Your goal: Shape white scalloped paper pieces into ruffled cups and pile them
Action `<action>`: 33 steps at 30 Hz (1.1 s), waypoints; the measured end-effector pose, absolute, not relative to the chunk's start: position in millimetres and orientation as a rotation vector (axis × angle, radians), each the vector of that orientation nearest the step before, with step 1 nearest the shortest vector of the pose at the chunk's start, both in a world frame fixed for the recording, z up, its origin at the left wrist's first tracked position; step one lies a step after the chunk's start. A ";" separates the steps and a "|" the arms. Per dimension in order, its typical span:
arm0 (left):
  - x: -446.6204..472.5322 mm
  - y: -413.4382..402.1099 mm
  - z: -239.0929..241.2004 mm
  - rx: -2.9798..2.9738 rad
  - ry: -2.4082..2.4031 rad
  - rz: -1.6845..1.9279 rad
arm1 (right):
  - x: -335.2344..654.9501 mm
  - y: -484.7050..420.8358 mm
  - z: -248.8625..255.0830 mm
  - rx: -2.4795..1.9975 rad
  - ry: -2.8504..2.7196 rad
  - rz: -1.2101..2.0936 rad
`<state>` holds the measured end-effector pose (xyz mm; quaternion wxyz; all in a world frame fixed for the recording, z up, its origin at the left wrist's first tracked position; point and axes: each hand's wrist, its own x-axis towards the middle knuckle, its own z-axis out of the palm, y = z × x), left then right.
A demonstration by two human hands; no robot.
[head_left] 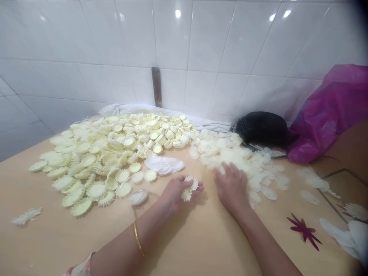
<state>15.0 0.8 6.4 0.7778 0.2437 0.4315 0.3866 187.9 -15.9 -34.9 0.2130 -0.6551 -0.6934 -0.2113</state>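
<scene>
My left hand (179, 191) is closed round a small cream ruffled flower piece (190, 187), held just above the tan table (201, 245). A gold bangle sits on that wrist. My right hand (231, 186) lies palm down with fingers stretched into a loose heap of white petal pieces (247, 161). To the left spreads a large pile of finished cream ruffled rounds (115, 153). A small clear dish (138, 197) and a white cloth scrap (163, 165) lie close to my left hand.
A black bundle (263, 128) and a magenta plastic bag (330, 111) sit at the back right against the white tiled wall. A dark red star-shaped piece (304, 230) and more white petals (345, 234) lie at the right edge. A stray petal (25, 216) lies far left.
</scene>
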 end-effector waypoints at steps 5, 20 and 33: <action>14.0 0.6 0.3 0.589 0.915 0.818 | 184.2 -20.7 -19.7 -1.649 -1.672 -0.534; 13.8 -7.4 -2.3 0.938 0.945 0.894 | 151.1 -39.7 0.1 -1.345 -1.334 0.786; 18.6 -4.9 -3.2 0.648 0.885 0.950 | 146.9 -40.5 -0.2 -1.378 -1.347 0.834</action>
